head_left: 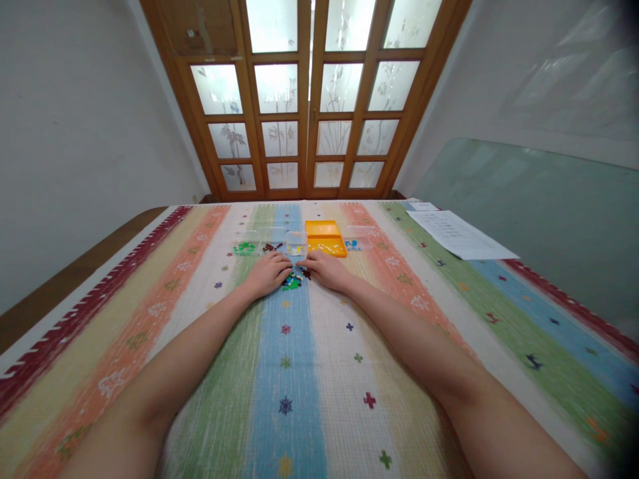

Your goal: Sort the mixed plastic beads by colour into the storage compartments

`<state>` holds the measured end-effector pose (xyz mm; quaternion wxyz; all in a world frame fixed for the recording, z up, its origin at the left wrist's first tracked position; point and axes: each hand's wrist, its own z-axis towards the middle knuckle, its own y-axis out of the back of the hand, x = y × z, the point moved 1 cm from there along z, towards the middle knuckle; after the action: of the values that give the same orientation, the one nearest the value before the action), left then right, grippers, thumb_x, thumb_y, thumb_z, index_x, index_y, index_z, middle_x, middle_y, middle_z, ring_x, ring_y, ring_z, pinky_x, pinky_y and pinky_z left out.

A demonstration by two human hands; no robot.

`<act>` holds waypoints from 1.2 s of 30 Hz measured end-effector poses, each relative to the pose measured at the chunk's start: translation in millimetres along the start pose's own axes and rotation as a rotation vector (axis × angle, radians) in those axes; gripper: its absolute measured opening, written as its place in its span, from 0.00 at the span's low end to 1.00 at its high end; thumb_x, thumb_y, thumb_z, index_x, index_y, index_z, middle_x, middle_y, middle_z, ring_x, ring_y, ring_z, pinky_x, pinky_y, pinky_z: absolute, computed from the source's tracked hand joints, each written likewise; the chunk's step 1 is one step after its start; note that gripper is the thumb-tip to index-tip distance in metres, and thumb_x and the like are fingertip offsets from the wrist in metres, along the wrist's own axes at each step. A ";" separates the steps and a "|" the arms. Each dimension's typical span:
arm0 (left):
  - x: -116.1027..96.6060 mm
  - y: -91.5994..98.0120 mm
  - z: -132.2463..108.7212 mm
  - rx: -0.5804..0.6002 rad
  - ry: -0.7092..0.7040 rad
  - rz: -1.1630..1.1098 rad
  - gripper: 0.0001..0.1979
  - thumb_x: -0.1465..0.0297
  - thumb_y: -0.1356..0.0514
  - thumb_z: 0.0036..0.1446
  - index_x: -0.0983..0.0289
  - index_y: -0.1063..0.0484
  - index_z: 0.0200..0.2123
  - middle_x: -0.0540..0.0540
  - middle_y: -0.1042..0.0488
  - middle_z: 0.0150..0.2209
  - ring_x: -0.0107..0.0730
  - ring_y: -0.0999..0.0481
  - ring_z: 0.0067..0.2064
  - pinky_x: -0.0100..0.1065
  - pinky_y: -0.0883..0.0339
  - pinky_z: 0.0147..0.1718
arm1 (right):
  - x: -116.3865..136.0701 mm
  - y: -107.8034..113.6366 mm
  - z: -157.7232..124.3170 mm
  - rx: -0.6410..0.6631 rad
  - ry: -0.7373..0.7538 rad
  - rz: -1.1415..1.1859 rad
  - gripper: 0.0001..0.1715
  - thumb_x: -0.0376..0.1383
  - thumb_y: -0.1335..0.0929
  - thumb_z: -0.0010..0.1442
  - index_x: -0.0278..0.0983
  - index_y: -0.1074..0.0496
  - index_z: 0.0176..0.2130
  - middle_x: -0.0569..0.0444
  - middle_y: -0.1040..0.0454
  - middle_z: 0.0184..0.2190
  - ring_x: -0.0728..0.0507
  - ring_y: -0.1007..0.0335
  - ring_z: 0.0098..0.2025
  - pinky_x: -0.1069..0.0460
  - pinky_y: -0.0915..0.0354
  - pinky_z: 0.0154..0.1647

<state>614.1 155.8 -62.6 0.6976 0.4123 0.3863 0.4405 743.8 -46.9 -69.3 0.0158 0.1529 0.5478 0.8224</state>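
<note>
Head view: left hand (271,271) and right hand (325,269) close together at mixed small pieces (292,281) on cloth-covered worktop (294,352), near side of yellow box (322,229). Cannot tell whether either grips anything. Step seems picking among loose pieces; next move calls for precise pinch.

Sm. multicol. pcs (292,282), loose pile
</note>
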 end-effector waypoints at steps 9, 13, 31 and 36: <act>0.3 1.2 -0.5 -0.016 0.038 -0.032 0.17 0.64 0.48 0.72 0.59 0.19 0.48 0.56 0.19 0.49 0.43 0.28 0.53 0.48 0.36 0.60 | -4.8 0.5 1.3 0.035 -0.039 -0.070 0.10 0.33 0.32 0.70 0.40 0.19 0.44 0.49 0.25 0.42 0.41 0.32 0.47 0.50 0.40 0.47; -1.3 0.9 -0.5 -0.009 0.035 -0.068 0.18 0.64 0.49 0.73 0.59 0.19 0.48 0.55 0.19 0.48 0.43 0.28 0.53 0.47 0.37 0.60 | -6.1 1.3 0.6 -0.002 -0.065 -0.098 0.09 0.35 0.33 0.71 0.39 0.21 0.43 0.48 0.25 0.41 0.41 0.32 0.46 0.50 0.40 0.47; 7.5 -9.7 -2.0 -0.064 0.137 -0.250 0.17 0.64 0.49 0.72 0.60 0.21 0.51 0.56 0.20 0.48 0.42 0.26 0.54 0.45 0.33 0.59 | -34.0 6.9 -3.0 -0.236 -0.262 -0.020 0.08 0.31 0.33 0.67 0.37 0.25 0.45 0.48 0.23 0.41 0.41 0.29 0.44 0.50 0.39 0.44; 21.5 -9.9 -4.5 -0.096 0.150 -0.136 0.15 0.69 0.47 0.69 0.61 0.21 0.50 0.57 0.19 0.48 0.43 0.26 0.53 0.47 0.34 0.59 | -15.8 -4.4 -1.5 -0.053 -0.030 0.003 0.11 0.33 0.33 0.69 0.41 0.22 0.48 0.50 0.23 0.43 0.41 0.29 0.46 0.50 0.38 0.48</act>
<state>619.7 174.2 -77.1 0.7140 0.3171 0.4428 0.4399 757.8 -49.6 -77.5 0.0267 0.1654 0.5253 0.8343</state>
